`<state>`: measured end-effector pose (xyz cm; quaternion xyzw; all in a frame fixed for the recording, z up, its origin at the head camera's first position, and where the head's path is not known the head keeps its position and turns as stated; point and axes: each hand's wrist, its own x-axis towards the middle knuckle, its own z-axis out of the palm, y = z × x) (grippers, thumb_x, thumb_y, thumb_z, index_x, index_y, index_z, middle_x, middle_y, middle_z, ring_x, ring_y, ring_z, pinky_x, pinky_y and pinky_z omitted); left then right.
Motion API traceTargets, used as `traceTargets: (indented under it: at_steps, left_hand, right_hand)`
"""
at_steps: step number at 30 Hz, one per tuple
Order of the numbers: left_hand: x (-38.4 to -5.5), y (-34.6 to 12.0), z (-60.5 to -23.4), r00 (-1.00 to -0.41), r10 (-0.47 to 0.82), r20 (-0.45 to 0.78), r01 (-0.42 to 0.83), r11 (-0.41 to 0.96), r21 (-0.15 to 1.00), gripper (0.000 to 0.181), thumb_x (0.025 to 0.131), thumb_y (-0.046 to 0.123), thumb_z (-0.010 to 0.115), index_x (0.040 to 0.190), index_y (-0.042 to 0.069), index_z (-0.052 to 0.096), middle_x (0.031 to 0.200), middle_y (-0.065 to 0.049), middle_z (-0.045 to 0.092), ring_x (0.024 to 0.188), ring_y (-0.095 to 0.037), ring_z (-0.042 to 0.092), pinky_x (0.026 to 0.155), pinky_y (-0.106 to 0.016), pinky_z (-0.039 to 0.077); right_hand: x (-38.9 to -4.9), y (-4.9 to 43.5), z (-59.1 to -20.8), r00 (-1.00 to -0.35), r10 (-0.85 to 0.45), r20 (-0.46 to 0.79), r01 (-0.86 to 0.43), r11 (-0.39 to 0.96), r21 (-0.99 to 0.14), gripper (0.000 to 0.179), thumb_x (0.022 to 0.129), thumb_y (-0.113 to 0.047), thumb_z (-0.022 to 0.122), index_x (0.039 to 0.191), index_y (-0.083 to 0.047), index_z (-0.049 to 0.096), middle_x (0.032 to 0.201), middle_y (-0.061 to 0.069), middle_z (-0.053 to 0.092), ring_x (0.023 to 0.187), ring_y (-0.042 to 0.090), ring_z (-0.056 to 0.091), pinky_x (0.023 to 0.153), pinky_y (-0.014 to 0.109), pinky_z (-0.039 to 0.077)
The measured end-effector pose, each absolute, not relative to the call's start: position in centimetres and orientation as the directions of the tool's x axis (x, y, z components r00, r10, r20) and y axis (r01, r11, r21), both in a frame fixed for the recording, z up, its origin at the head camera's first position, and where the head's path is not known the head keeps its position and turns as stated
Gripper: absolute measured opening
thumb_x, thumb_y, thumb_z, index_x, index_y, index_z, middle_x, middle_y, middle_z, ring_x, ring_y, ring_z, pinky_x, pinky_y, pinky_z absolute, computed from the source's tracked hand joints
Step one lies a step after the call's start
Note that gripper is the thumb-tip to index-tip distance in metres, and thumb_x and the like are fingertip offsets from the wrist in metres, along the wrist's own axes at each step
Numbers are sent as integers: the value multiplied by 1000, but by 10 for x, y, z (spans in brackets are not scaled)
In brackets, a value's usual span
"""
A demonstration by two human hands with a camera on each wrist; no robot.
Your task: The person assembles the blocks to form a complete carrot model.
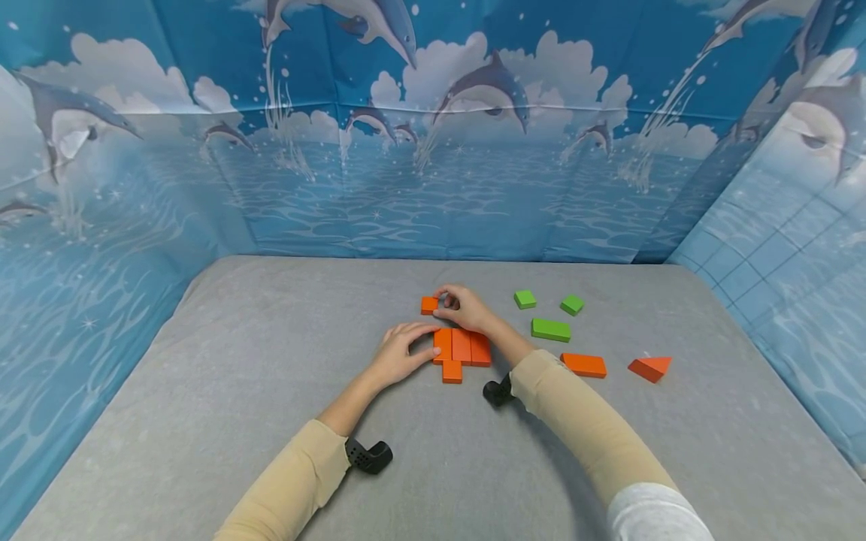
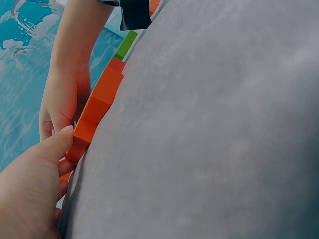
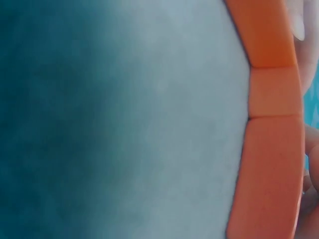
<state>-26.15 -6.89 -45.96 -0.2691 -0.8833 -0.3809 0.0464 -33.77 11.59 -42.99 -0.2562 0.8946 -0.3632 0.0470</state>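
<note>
Several orange blocks (image 1: pixel 461 346) lie side by side on the grey cloth, and a small orange block (image 1: pixel 452 372) juts from their near side. My left hand (image 1: pixel 395 357) holds the leftmost block (image 1: pixel 443 342) of this group, thumb at its near end and index finger at its far end. Beyond the group, my right hand (image 1: pixel 467 308) pinches a small orange block (image 1: pixel 429 305) at its right side between thumb and index finger. The left wrist view shows the left thumb (image 2: pixel 62 142) against the orange row; in the right wrist view, orange blocks (image 3: pixel 271 174) fill the right side.
To the right lie two small green blocks (image 1: pixel 525 299) and a longer green block (image 1: pixel 551 330). Nearer are an orange block (image 1: pixel 584 365) and an orange triangular block (image 1: pixel 651 368). A dolphin-printed curtain (image 1: pixel 440 188) rises behind the grey surface (image 1: pixel 271 323).
</note>
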Motion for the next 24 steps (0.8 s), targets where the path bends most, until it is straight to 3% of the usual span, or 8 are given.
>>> traceTargets:
  at_steps: [24]
  left_hand:
    - [-263,-69,-462,-853,437,286,509,574,641,43,87,32,61,126,15,56,128,-4,54,120,-25,44,102,-51,23]
  right_hand:
    - [-334,127,-431,-871,-487,64,-382,590,-711,33,87,-12,63,116,1,56,92,12,54,78,21,51,73,33,44]
